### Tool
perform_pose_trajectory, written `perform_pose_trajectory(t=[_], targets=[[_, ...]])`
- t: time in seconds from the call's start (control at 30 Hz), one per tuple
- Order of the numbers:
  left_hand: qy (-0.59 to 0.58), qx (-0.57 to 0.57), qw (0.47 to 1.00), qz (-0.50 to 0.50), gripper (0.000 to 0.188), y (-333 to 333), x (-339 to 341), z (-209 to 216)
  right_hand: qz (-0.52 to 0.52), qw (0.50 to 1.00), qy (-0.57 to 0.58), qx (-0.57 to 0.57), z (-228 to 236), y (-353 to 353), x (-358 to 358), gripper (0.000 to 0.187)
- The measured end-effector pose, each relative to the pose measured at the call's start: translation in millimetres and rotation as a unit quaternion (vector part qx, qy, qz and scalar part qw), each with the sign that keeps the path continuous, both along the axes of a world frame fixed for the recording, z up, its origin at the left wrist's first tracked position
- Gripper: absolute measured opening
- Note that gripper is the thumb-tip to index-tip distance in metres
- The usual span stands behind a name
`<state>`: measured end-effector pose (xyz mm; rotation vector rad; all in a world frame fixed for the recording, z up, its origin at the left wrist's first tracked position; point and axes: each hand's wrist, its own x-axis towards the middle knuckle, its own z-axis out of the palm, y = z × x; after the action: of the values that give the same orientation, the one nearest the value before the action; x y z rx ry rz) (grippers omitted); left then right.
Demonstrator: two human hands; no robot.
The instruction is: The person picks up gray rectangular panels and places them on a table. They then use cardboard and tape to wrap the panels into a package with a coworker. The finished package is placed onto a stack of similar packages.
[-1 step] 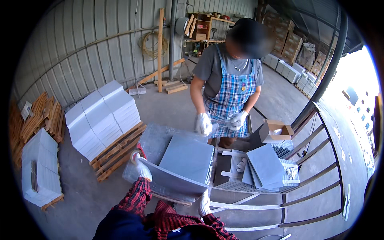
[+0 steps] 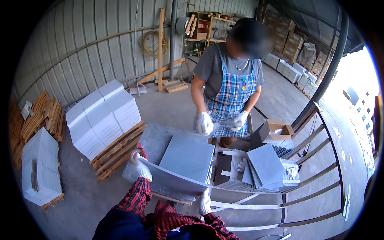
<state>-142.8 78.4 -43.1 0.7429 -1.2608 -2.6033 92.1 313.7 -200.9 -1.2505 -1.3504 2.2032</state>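
Note:
My gloved left hand point(image 2: 143, 169) is closed at the left end of a thin grey panel point(image 2: 172, 178), with a red tape dispenser point(image 2: 139, 153) in its grip. My gloved right hand point(image 2: 205, 203) grips the panel's right end. The panel is tilted, its near face turned toward me. Just beyond it, a flat grey panel point(image 2: 187, 154) lies on the work table, beside clear plastic film point(image 2: 154, 140). Across the table, a co-worker in a checked apron point(image 2: 236, 94) holds crumpled clear film point(image 2: 220, 129) between two gloved hands.
To the right stand stacked grey panels point(image 2: 265, 166) and an open cardboard box point(image 2: 276, 132) by a metal rack point(image 2: 310, 182). On the left, white stacks point(image 2: 102, 116) rest on wooden pallets point(image 2: 120, 154). Loose timber point(image 2: 44, 118) lies by the wall.
The co-worker's hands have shifted slightly, with the film stretched a little between them. My own hands and the panel have hardly moved.

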Motion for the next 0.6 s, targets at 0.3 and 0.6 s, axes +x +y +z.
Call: perform_pose_trajectory(t=[0.3, 0.6], targets=[[0.056, -0.115, 0.99, 0.057, 0.053, -18, 35, 76, 0.17, 0.914, 0.203, 0.308, 236, -22, -7, 0.059], [0.147, -0.065, 0.977, 0.137, 0.04, -15, 29, 85, 0.187, 0.785, 0.159, 0.568, 246, -30, -2, 0.016]])
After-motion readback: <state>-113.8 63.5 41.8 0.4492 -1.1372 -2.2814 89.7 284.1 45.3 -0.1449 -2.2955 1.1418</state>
